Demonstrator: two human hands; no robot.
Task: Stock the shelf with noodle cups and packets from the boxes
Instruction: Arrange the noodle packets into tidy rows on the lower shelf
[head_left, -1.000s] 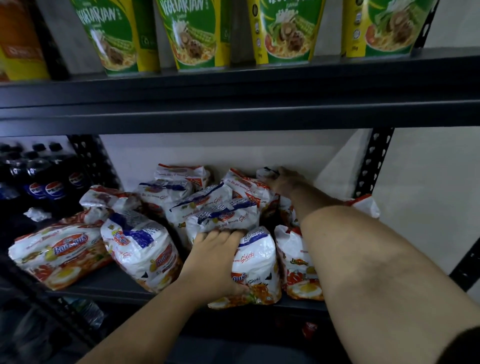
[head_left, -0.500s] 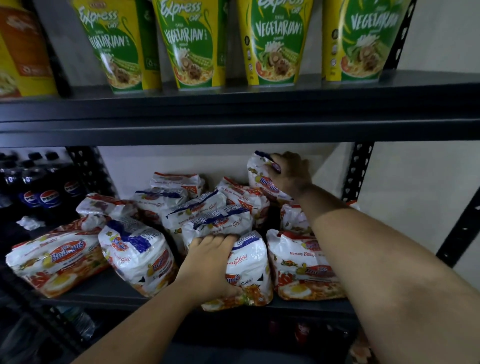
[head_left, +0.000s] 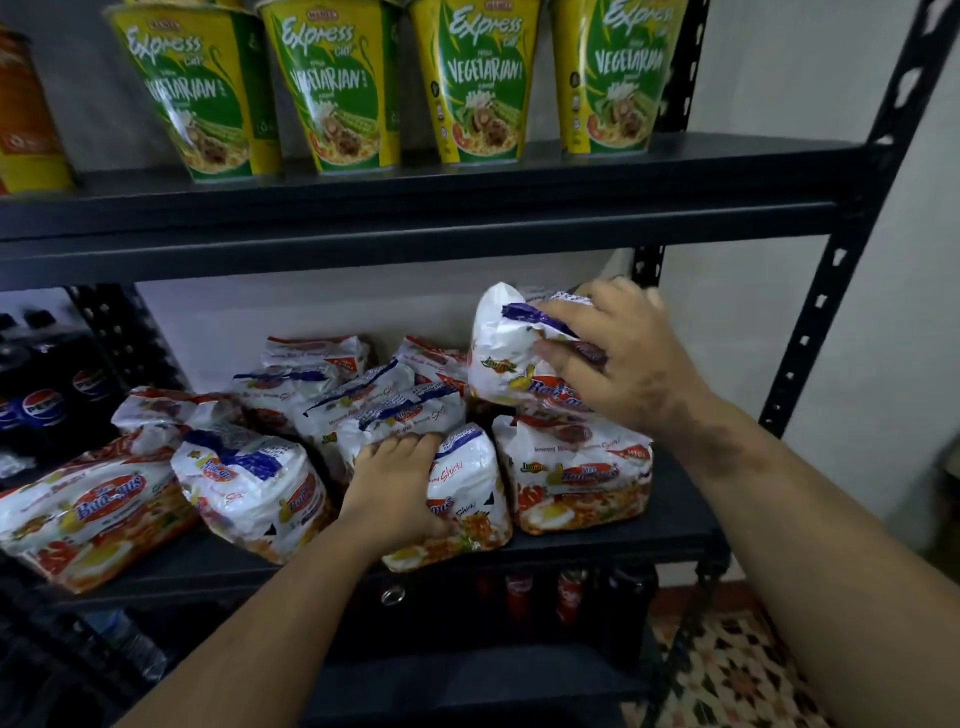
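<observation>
Several white, red and blue noodle packets lie heaped on the middle shelf (head_left: 597, 543). My right hand (head_left: 618, 364) grips one packet (head_left: 506, 358) and holds it raised above the heap at the right, under the upper shelf. My left hand (head_left: 400, 483) holds an upright packet (head_left: 467, 493) at the shelf's front edge, fingers over its top. Another packet (head_left: 576, 475) stands just right of it. Green and yellow noodle cups (head_left: 337, 88) stand in a row on the upper shelf (head_left: 415, 208).
Dark cola bottles (head_left: 47, 405) stand at the left in the neighbouring bay. A black perforated upright (head_left: 826, 291) frames the shelf's right side, with a white wall behind. Red-capped bottles (head_left: 519, 592) show on the shelf below. Patterned floor (head_left: 727, 675) lies at lower right.
My right hand has lifted a packet from the back of the heap up and toward me. My left hand has stayed on the front packet. The view has tilted upward.
</observation>
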